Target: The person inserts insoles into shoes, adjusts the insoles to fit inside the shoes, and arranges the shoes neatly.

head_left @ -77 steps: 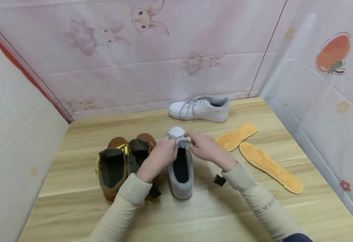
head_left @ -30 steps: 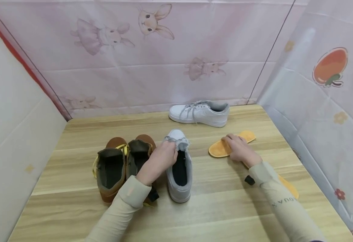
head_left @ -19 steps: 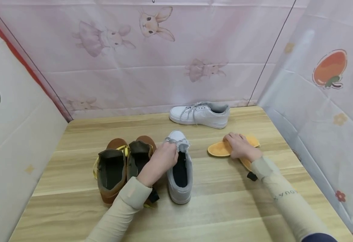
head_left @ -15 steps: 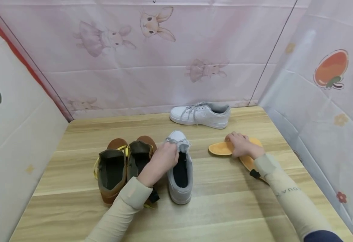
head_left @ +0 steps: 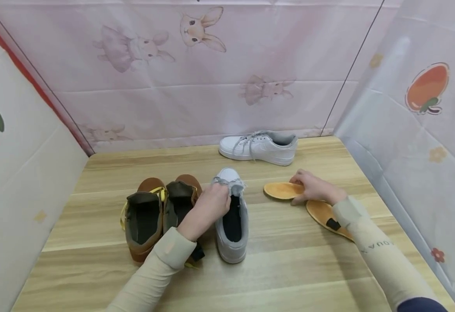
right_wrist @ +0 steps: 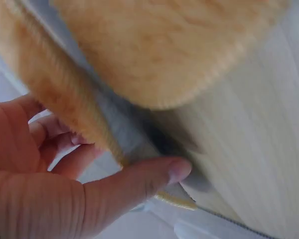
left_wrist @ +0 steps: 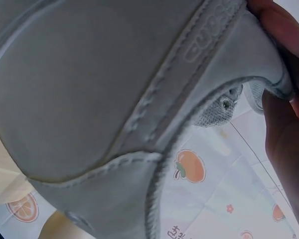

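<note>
My left hand (head_left: 211,203) grips a white sneaker (head_left: 231,250) near its lacing and tongue; the sneaker's toe points away. The side and collar of that sneaker (left_wrist: 89,99) fill the left wrist view, the fingers at the collar's top. To the right, my right hand (head_left: 314,187) holds an orange fuzzy insole (head_left: 280,190) around its middle, tilted and partly hidden by the hand. In the right wrist view the thumb presses the grey underside of this insole (right_wrist: 50,74). A second orange insole (head_left: 321,212) lies on the table under the right wrist, partly covered by the sleeve.
A second white sneaker (head_left: 256,148) stands sideways at the table's back edge. Two brown shoes with yellow laces, the outer one (head_left: 145,221) and the inner one (head_left: 177,201), stand left of the held sneaker. Printed cloth walls (head_left: 196,104) enclose the wooden table (head_left: 282,277).
My right hand has left the sneaker's tongue, moved right and taken hold of the farther insole, which has since tilted and shifted slightly. My left hand has stayed on the sneaker.
</note>
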A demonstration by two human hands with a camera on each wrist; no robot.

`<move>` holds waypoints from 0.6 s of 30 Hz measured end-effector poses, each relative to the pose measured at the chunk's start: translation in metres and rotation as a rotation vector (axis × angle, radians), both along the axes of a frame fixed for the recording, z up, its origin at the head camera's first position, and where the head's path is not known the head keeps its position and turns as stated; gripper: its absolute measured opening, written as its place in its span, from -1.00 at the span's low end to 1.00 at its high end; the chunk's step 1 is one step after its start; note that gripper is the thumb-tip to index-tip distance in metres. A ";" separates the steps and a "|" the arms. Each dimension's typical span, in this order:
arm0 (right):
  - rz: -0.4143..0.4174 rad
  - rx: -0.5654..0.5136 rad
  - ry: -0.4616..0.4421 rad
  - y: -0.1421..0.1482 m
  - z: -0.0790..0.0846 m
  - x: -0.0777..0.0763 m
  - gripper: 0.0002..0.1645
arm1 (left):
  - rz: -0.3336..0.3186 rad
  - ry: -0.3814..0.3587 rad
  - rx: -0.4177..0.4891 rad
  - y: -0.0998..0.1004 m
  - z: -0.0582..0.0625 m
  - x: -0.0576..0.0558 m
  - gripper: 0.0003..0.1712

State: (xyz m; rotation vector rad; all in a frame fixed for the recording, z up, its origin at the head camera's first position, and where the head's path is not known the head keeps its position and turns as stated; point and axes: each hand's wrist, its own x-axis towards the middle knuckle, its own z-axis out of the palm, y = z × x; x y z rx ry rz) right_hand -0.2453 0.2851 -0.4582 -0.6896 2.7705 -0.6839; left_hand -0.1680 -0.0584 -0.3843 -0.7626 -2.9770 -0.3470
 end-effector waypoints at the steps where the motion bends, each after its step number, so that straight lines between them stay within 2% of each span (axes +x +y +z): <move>1: -0.008 0.003 0.022 -0.002 0.002 0.001 -0.21 | -0.001 0.003 -0.002 0.000 0.000 0.000 -0.78; 7: -0.078 -0.014 0.146 -0.021 0.029 0.014 -0.25 | -0.005 -0.005 -0.001 0.000 -0.001 -0.001 -0.76; 11: -0.052 -0.053 0.236 -0.036 0.052 0.023 -0.30 | 0.000 -0.012 0.003 0.000 0.000 -0.001 -0.75; 18: -0.047 -0.030 0.303 -0.060 0.083 0.047 -0.11 | 0.004 -0.031 0.015 -0.001 0.000 -0.001 -0.74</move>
